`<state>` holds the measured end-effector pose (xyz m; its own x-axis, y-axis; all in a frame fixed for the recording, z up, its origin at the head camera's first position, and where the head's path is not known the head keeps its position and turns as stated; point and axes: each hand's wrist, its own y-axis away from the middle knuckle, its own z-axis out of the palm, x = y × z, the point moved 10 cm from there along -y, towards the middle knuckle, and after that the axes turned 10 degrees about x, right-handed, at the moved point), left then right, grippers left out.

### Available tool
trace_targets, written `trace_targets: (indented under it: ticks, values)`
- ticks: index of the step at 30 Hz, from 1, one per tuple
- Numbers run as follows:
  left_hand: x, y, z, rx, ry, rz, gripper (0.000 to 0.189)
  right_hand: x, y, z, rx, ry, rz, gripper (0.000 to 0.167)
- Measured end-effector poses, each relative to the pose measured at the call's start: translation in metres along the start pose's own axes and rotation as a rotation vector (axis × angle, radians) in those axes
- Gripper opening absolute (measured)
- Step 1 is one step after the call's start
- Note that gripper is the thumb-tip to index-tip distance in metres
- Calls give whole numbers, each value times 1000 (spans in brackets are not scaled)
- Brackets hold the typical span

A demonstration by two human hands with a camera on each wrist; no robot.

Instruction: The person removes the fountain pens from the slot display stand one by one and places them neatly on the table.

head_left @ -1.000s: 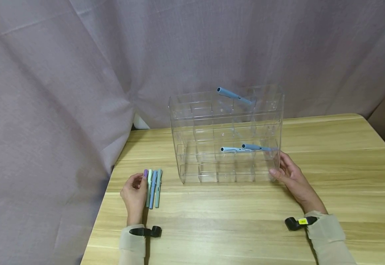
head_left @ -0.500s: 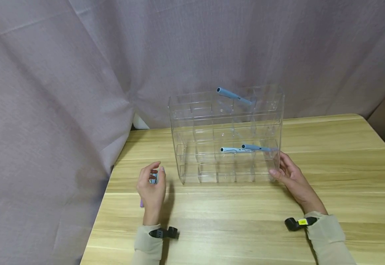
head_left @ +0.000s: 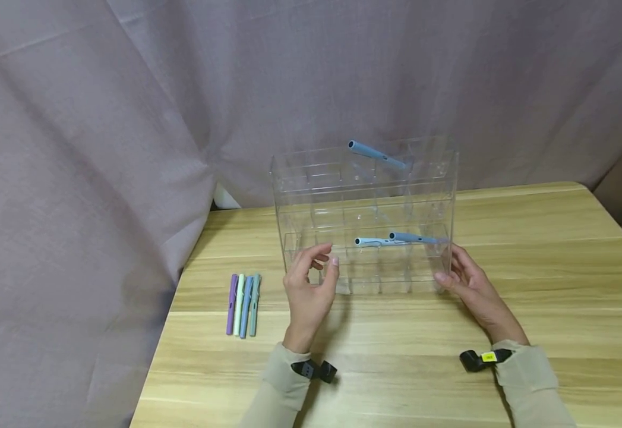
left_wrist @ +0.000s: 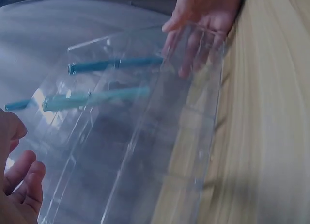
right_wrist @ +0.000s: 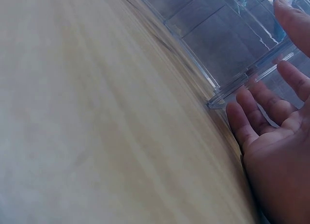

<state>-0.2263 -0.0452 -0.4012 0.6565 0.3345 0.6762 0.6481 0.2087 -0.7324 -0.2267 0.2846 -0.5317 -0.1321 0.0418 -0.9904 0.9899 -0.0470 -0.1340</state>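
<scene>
A clear plastic pen rack (head_left: 361, 274) with several compartments stands upright on the table. My left hand (head_left: 311, 291) is in front of its lower left part, fingers loosely bent, thumb apart, nothing between them. My right hand (head_left: 471, 288) holds the rack's lower right side edge, thumb at the front, fingers along the side wall; the right wrist view shows these fingers (right_wrist: 264, 105) against the panel. A light blue pen (head_left: 377, 242) and a darker blue pen (head_left: 414, 238) lie tilted in a lower tier. Another blue pen (head_left: 377, 154) leans in the top tier.
Left of the rack on the wooden table (head_left: 396, 368) lie a purple pen (head_left: 232, 304), a pale green pen (head_left: 239, 306), a blue pen (head_left: 246, 308) and a grey-green pen (head_left: 254, 306), side by side. A grey curtain (head_left: 311, 77) hangs behind the table and along its left.
My left hand has let go of the purple pen, passed over the row of pens and moved right to the rack's front. My right hand has stayed at the rack's side.
</scene>
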Motion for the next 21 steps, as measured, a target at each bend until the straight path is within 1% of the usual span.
trace_targets:
  ticks: [2,6,11,16,18,21]
  values:
    - [2,0,8,-23,7,-20,27,0,0,1,-2,3,3,72]
    - [0,1,20,-63,41,-89,28,0,-1,3,-8,-5,4,73]
    - [-2,0,32,-94,116,-184,31,-1,-2,2,-1,-7,-3,73]
    - [-5,3,46,-135,174,-270,34,-2,-1,1,-1,-8,-6,73]
    - [-6,6,52,-152,187,-290,34,-1,-1,0,-1,-4,-6,73]
    - [-6,8,60,-165,192,-299,34,-1,0,0,1,-1,-5,73]
